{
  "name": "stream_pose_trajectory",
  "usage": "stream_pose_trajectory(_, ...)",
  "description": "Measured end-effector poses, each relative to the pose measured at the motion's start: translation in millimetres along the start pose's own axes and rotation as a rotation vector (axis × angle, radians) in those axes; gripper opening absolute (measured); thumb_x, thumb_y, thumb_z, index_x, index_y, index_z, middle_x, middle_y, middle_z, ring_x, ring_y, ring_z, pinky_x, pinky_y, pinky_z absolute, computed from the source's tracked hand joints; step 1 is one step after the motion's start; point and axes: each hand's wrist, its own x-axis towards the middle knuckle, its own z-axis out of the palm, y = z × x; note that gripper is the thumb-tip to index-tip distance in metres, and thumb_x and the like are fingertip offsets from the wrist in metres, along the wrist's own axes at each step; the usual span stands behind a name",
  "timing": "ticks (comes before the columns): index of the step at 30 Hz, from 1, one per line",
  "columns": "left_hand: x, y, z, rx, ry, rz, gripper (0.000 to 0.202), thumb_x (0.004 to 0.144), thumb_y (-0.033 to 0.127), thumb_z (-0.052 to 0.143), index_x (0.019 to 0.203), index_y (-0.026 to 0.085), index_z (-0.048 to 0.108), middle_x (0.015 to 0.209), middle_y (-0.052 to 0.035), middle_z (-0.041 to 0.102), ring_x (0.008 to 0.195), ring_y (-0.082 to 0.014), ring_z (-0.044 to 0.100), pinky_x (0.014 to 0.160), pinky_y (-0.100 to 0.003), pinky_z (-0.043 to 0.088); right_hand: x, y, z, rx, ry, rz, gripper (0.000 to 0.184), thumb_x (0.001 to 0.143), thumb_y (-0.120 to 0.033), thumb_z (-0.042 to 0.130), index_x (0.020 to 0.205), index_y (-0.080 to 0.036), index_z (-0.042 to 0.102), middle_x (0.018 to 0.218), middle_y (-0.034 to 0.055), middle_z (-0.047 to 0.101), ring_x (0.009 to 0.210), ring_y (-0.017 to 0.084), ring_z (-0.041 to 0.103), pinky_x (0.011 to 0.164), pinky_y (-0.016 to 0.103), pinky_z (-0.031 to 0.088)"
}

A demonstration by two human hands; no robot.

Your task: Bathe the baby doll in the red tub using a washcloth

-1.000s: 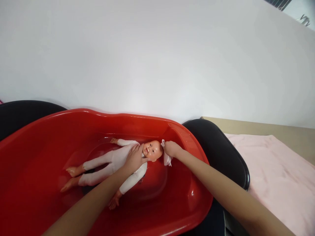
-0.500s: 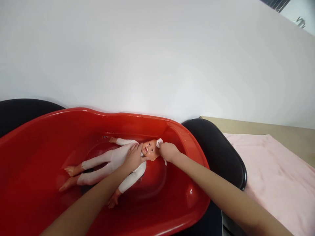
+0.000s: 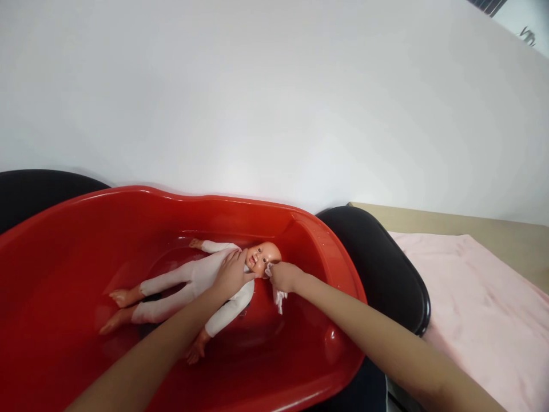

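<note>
Doll: the doll (image 3: pixel 189 283) lies on its back on the floor of the red tub (image 3: pixel 64 269), head toward the right end, feet toward the left, white suit, bare head.
Left hand: the left hand (image 3: pixel 231 274) lies flat on the doll's chest just under the chin. Its fingers are spread loosely and grip nothing.
Right hand: the right hand (image 3: pixel 283 277) is at the near side of the doll's face, fingers curled tight round a small white cloth (image 3: pixel 279 297).
Cloth: one corner touches the doll's cheek; the rest hangs below the fist.
Tub: it rests across two black chairs (image 3: pixel 381 263) — one at each end.
Right of the tub: a pink towel (image 3: pixel 484 309) is spread on a tan table (image 3: pixel 472 224).
Behind: a plain white wall (image 3: pixel 274 103).
</note>
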Motion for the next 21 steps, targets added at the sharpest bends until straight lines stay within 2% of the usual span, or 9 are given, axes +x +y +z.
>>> stream_pose_trajectory(3,-0.4,3.3,-4.9,0.016,-0.024,0.002,0.055,0.094,0.041,0.081,0.140,0.018,0.061,0.153,-0.0200,0.070,0.156,-0.0402,0.055,0.131,-0.051,0.044,6.1,-7.1,4.1,-0.019,-0.005,-0.041,0.028,0.096,-0.013,0.076,0.123,-0.013,0.085,0.125,0.0191,0.084,0.112,0.031,0.084,0.086,0.029,0.064)
stream_pose_trajectory(6,-0.9,3.9,-7.4,0.008,-0.028,0.000,0.055,0.094,0.039,0.081,0.142,0.020,0.061,0.153,-0.0197,0.070,0.153,-0.0401,0.057,0.130,-0.050,0.044,13.0,-14.3,3.6,-0.054,-0.043,-0.077,0.027,0.094,-0.007,0.072,0.116,-0.010,0.087,0.120,0.0195,0.085,0.109,0.032,0.084,0.088,0.031,0.065)
stream_pose_trajectory(10,-0.7,-0.2,-5.2,-0.008,-0.013,0.011,0.060,0.094,0.042,0.081,0.147,0.023,0.059,0.153,-0.0180,0.070,0.153,-0.0416,0.057,0.132,-0.052,0.043,20.4,-24.4,4.4,-0.100,-0.097,-0.144,0.021,0.092,-0.006,0.074,0.108,-0.010,0.088,0.117,0.0169,0.086,0.114,0.032,0.082,0.099,0.032,0.064)
stream_pose_trajectory(14,-0.7,-4.0,-0.8,-0.015,-0.011,0.027,0.067,0.096,0.043,0.078,0.154,0.017,0.056,0.158,-0.0214,0.067,0.154,-0.0451,0.056,0.131,-0.055,0.044,26.6,-24.0,9.8,-0.125,-0.136,-0.129,0.029,0.090,-0.004,0.077,0.116,-0.013,0.088,0.120,0.0168,0.085,0.116,0.034,0.082,0.101,0.036,0.066)
stream_pose_trajectory(18,-0.8,-3.2,0.9,0.026,-0.038,0.007,0.079,0.097,0.047,0.078,0.161,0.010,0.050,0.163,-0.0263,0.062,0.159,-0.0437,0.051,0.132,-0.054,0.042,31.1,-21.0,15.2,-0.139,-0.188,-0.113,0.030,0.090,-0.006,0.080,0.118,-0.015,0.088,0.121,0.0163,0.085,0.120,0.036,0.081,0.107,0.040,0.065)
stream_pose_trajectory(21,-0.2,-1.9,0.7,0.037,-0.041,0.001,0.080,0.097,0.048,0.079,0.162,0.011,0.050,0.162,-0.0253,0.063,0.160,-0.0423,0.050,0.133,-0.053,0.040,33.2,-21.4,18.0,-0.139,-0.194,-0.112,0.037,0.091,-0.006,0.077,0.125,-0.018,0.086,0.126,0.0140,0.084,0.128,0.035,0.078,0.112,0.042,0.063)
